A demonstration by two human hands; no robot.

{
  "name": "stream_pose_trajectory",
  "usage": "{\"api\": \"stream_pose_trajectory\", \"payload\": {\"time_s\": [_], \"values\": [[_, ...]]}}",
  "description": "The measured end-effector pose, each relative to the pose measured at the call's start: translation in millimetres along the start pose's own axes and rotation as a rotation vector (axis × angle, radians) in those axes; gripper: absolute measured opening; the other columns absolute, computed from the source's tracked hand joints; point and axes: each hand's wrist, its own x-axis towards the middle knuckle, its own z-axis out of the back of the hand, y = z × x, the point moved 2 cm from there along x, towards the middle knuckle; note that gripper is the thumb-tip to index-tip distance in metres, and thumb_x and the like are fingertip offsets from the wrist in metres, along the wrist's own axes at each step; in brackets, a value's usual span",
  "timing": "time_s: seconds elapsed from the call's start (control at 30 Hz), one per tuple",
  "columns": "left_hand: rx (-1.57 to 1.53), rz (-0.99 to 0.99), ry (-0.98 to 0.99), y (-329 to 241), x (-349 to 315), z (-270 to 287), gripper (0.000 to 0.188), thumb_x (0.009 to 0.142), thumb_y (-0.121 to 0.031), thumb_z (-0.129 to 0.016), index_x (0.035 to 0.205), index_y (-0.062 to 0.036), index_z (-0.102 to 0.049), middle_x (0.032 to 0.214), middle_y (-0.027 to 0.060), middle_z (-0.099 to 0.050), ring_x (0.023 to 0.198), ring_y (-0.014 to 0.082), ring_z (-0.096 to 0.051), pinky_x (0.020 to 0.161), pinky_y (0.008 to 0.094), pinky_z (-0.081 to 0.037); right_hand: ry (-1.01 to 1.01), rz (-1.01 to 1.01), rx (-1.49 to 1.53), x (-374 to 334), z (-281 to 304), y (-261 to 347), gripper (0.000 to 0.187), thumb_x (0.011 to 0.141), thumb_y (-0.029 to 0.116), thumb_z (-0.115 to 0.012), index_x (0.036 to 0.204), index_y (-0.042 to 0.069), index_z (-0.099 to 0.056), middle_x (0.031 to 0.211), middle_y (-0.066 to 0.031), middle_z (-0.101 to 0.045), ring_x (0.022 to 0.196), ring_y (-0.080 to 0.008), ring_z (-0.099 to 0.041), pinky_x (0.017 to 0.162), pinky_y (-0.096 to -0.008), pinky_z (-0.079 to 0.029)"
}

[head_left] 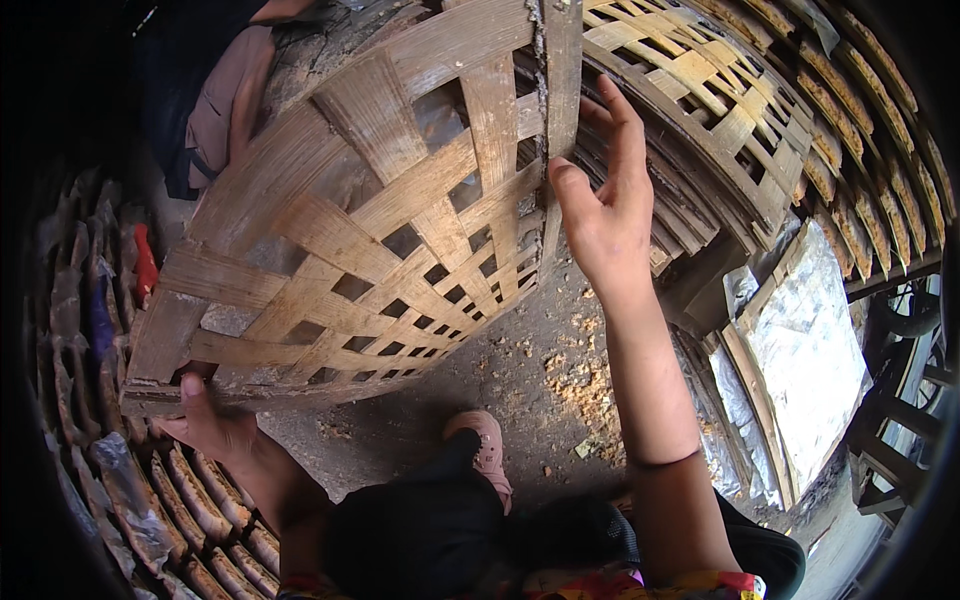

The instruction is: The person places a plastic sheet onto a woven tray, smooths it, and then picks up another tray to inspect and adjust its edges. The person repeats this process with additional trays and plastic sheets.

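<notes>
A large woven bamboo panel (400, 230) with a wooden edge frame stands tilted in front of me and fills the upper middle. My left hand (215, 425) is closed on its lower left corner, thumb in front and the other fingers mostly hidden. At the panel's right edge, my right hand (610, 200) is raised with thumb and forefinger apart. The thumb tip lies against or just beside the edge strip; contact is hard to tell. Just beyond that hand, more woven panels (700, 90) lie stacked.
Rows of brown, crusted, curved pieces stand at the left (200, 500) and upper right (870, 130). A silvery sheet-covered board (805, 350) leans at the right. Yellowish crumbs (585, 390) litter the floor. Another person's arm (245, 90) shows at upper left. A pink clog (490, 450) is below.
</notes>
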Motion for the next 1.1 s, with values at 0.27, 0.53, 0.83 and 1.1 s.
{"api": "stream_pose_trajectory", "payload": {"time_s": [0.27, 0.53, 0.83, 1.1], "values": [[-0.012, 0.025, -0.074, 7, -8, 4, 0.057, 0.083, -0.009, -0.069, 0.133, 0.0053, -0.047, 0.123, 0.0167, -0.057, 0.109, 0.0246, -0.058, 0.094, 0.0384, -0.049, 0.241, 0.028, 0.252, 6, -9, -31, 0.071, 0.083, -0.008, -0.046, 0.148, -0.002, -0.020, 0.146, -0.0219, -0.038, 0.139, -0.0288, -0.037, 0.114, -0.0389, -0.028], [-0.023, 0.000, -0.037, 16, -18, 15, 0.047, 0.084, -0.003, -0.065, 0.127, 0.0041, -0.050, 0.111, 0.0124, -0.061, 0.099, 0.0207, -0.060, 0.088, 0.0355, -0.049, 0.014, 0.358, 0.010, -2, -19, -40, 0.082, 0.082, -0.009, -0.046, 0.151, 0.001, -0.004, 0.127, -0.0220, -0.047, 0.118, -0.0280, -0.051, 0.102, -0.0384, -0.040], [-0.050, -0.084, -0.073, 3, -25, 6, 0.041, 0.085, -0.002, -0.066, 0.124, 0.0048, -0.053, 0.114, 0.0141, -0.062, 0.101, 0.0244, -0.063, 0.087, 0.0368, -0.053, -0.122, 0.328, 0.129, -6, -28, -41, 0.075, 0.086, -0.003, -0.047, 0.149, -0.001, -0.008, 0.115, -0.0222, -0.054, 0.104, -0.0258, -0.057, 0.095, -0.0348, -0.043], [-0.036, 0.014, -0.093, 0, -24, 8, 0.047, 0.083, -0.005, -0.066, 0.127, 0.0058, -0.051, 0.116, 0.0162, -0.061, 0.105, 0.0258, -0.061, 0.091, 0.0403, -0.050, -0.052, 0.209, 0.121, -3, -18, -42, 0.066, 0.091, 0.003, -0.056, 0.147, -0.004, -0.021, 0.137, -0.0241, -0.045, 0.126, -0.0279, -0.049, 0.107, -0.0362, -0.037]]}}
